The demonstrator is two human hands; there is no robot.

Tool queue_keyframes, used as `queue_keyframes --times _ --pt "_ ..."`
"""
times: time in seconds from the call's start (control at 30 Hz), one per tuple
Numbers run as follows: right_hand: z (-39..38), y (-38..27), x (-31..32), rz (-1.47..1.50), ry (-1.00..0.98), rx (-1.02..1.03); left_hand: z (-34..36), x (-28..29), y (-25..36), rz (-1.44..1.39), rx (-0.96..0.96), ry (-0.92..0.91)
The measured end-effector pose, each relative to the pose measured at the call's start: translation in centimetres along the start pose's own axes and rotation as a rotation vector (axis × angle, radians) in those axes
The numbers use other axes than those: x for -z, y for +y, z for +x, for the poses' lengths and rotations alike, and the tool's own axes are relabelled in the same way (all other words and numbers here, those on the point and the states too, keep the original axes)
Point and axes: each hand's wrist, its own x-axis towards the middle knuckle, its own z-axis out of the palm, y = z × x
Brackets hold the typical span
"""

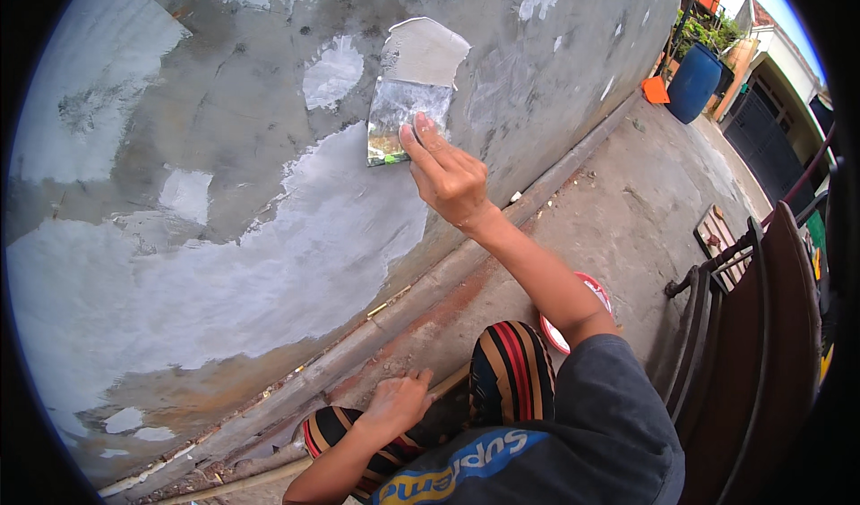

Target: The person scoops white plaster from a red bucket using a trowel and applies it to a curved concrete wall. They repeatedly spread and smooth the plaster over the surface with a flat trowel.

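Note:
My right hand (448, 178) is closed on a flat putty knife (408, 106), its wide, smeared blade lying against the grey wall (242, 84). Directly above the blade is a fresh patch of pale putty (425, 50) with raised edges. My left hand (399, 405) rests by my knee, low in the view, with its fingers stretched out and nothing seen in them. A red-rimmed bucket (548, 333) with white stuff inside stands on the ground, partly hidden behind my right arm.
Whitish dried patches (349, 196) cover parts of the wall. A ledge (421, 303) runs along its foot. To the right stands a dark bench (743, 344), with a slatted wooden piece (721, 245) beside it. Farther off are a blue barrel (694, 84) and an orange object (656, 89).

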Motion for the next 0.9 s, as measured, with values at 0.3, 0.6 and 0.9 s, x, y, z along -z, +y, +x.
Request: queue_keyframes --times 0.3,0.6,0.9 --pt "4.9 4.4 8.7 0.114 0.039 -0.102 0.3 -0.3 0.9 0.021 0.007 0.051" --pt "5.1 2.0 4.1 0.029 0.02 -0.134 1.3 -0.9 0.6 0.019 0.066 -0.041" --pt "2.3 -2.6 7.7 0.385 -0.115 -0.214 2.4 -1.7 0.2 0.026 0.008 -0.031"
